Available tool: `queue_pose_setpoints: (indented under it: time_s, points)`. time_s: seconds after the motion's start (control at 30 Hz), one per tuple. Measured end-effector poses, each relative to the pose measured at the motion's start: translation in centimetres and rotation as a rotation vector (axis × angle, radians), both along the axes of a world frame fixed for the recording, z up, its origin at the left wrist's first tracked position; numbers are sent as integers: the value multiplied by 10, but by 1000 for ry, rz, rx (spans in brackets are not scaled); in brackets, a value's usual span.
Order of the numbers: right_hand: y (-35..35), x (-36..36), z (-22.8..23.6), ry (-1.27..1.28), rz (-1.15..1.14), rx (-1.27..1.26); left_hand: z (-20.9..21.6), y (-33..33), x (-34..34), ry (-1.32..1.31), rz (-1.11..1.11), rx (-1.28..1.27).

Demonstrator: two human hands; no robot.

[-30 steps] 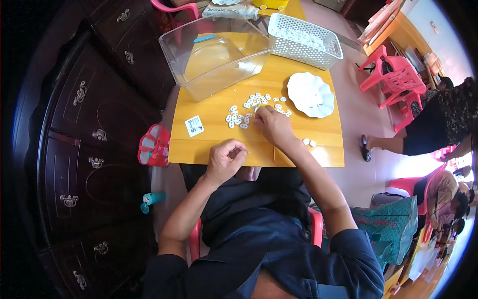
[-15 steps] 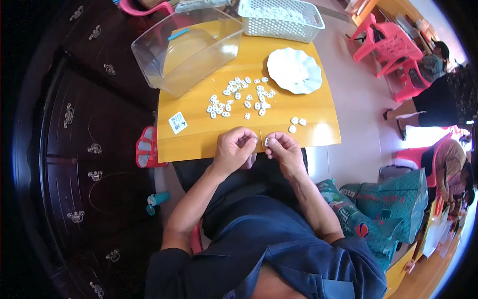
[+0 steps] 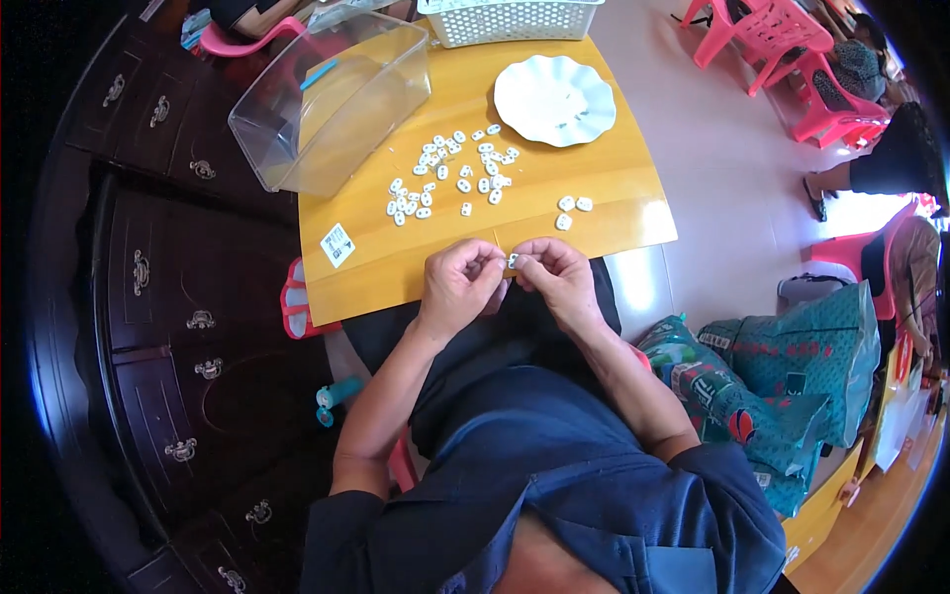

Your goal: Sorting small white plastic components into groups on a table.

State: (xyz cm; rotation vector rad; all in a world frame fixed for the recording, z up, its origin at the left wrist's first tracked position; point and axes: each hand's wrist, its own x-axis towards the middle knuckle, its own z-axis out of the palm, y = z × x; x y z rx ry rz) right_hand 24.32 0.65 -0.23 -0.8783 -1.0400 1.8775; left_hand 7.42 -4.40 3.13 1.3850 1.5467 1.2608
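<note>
Near the table's front edge, my left hand (image 3: 459, 285) pinches a thin yellowish stick (image 3: 497, 238) that points up between its fingertips. Close against those fingers, my right hand (image 3: 562, 284) grips a small white two-holed piece (image 3: 513, 261) between thumb and forefinger. Fingertips hide whether the stick passes through a hole. Beyond my hands, many similar white pieces (image 3: 442, 171) lie scattered on the yellow table (image 3: 376, 272). A group of three white pieces (image 3: 565, 204) rests apart at the right.
A scalloped white plate (image 3: 539, 104) sits at the far right. A clear plastic box (image 3: 272, 148) with a blue strip inside is far left, a white basket (image 3: 510, 25) at the back. A printed card (image 3: 337, 245) lies left. Green bags (image 3: 802, 346) stand right; people sit beyond.
My hands have come together: the white piece in my right fingers is now right at my left fingertips and the stick. The whole view has shifted slightly.
</note>
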Motion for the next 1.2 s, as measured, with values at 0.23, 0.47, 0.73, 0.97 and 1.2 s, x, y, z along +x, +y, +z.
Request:
queue_pose_setpoints:
  time_s: [0.23,0.47,0.73,0.97,1.2]
  points:
    - [-2,0,-4,-7,-27,8,1,1,2,27,-16,0]
    - [-2,0,-11,-15,-18,33,2,2,4,64,-21,2]
    - [-6,-2,-8,-35,-42,7,5,2,6,45,-22,-45]
    - [-4,-1,-9,-36,-49,37,2,6,1,103,-48,-98]
    - [9,5,-8,75,-170,-43,5,46,-20,359,127,32]
